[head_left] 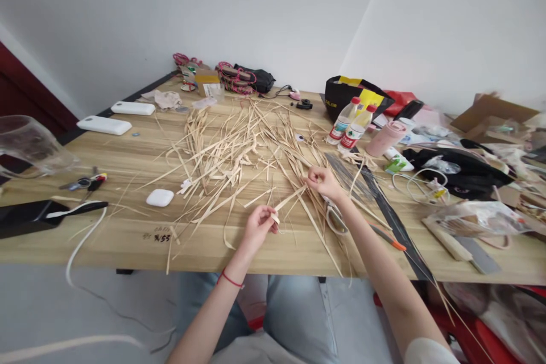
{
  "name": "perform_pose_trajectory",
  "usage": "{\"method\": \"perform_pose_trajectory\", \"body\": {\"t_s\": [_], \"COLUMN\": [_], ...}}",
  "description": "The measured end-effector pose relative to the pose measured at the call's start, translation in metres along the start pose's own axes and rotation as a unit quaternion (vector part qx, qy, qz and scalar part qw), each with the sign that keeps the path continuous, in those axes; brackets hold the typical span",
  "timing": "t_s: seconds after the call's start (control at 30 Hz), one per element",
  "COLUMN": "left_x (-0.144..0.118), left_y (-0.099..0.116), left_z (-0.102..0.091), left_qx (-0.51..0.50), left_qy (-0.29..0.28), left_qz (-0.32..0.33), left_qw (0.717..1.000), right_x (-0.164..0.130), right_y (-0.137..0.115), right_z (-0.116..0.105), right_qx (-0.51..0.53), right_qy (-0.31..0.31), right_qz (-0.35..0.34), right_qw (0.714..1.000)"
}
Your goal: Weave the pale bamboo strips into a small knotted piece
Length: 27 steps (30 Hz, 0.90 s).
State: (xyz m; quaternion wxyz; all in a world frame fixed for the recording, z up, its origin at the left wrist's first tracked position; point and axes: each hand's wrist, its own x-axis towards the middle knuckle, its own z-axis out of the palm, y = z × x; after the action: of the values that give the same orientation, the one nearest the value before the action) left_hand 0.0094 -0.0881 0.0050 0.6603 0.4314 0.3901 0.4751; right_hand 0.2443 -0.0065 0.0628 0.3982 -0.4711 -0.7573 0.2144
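Note:
My left hand (259, 223), with a red cord on its wrist, pinches one end of a pale flat straw-like strip (290, 198) just above the table's front part. A small loop of the strip shows at my left fingertips. My right hand (323, 182) is closed on the strip's other end, up and to the right, so the strip runs slanting between both hands. Beyond them spreads a loose heap of similar strips (217, 153). A small figure woven of strips (245, 156) lies in that heap. White-handled scissors (336, 220) rest below my right wrist, partly hidden.
Two red-capped bottles (350, 133) and a pink cup (387, 137) stand right of the heap. An orange-handled tool (390, 238) lies beside my right forearm, near dark strips (396, 227). At left are a white case (160, 198), keys (87, 183) and a clear pitcher (32, 145).

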Motion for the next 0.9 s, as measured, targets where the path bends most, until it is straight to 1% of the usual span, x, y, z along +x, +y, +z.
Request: {"method": "perform_pose_trajectory", "body": {"t_s": [0.07, 0.17, 0.43, 0.5, 0.57, 0.63, 0.73, 0.8, 0.9], "left_x": [0.0, 0.001, 0.0, -0.001, -0.001, -0.001, -0.001, 0.0, 0.001], "left_y": [-0.001, -0.001, 0.001, 0.002, 0.003, 0.005, 0.005, 0.005, 0.002], "left_z": [0.0, 0.0, 0.0, 0.001, 0.001, 0.002, 0.003, 0.002, 0.001], "left_qx": [-0.001, -0.002, 0.001, 0.0, -0.003, -0.005, -0.003, -0.004, -0.008], "left_qy": [0.0, 0.0, 0.002, 0.005, 0.01, 0.012, 0.014, 0.015, 0.011], "left_qz": [0.0, 0.002, -0.002, -0.004, -0.005, -0.009, -0.013, -0.013, -0.006], "left_qw": [1.0, 1.0, 1.0, 1.0, 1.0, 1.0, 1.0, 1.0, 1.0], "right_x": [-0.003, -0.005, 0.0, 0.0, -0.001, -0.003, -0.01, -0.016, -0.027], "right_y": [0.003, 0.002, -0.006, -0.006, -0.009, -0.014, -0.03, -0.043, -0.062], "right_z": [-0.005, -0.006, 0.003, 0.01, 0.02, 0.032, 0.049, 0.057, 0.061], "right_qx": [0.003, 0.02, 0.042, 0.053, 0.069, 0.08, 0.076, 0.059, -0.02], "right_qy": [0.019, 0.038, 0.021, 0.0, -0.037, -0.089, -0.174, -0.197, -0.214], "right_qz": [0.013, 0.023, 0.007, 0.004, -0.001, -0.017, -0.062, -0.095, -0.145], "right_qw": [1.0, 0.999, 0.999, 0.999, 0.997, 0.993, 0.98, 0.974, 0.966]}}
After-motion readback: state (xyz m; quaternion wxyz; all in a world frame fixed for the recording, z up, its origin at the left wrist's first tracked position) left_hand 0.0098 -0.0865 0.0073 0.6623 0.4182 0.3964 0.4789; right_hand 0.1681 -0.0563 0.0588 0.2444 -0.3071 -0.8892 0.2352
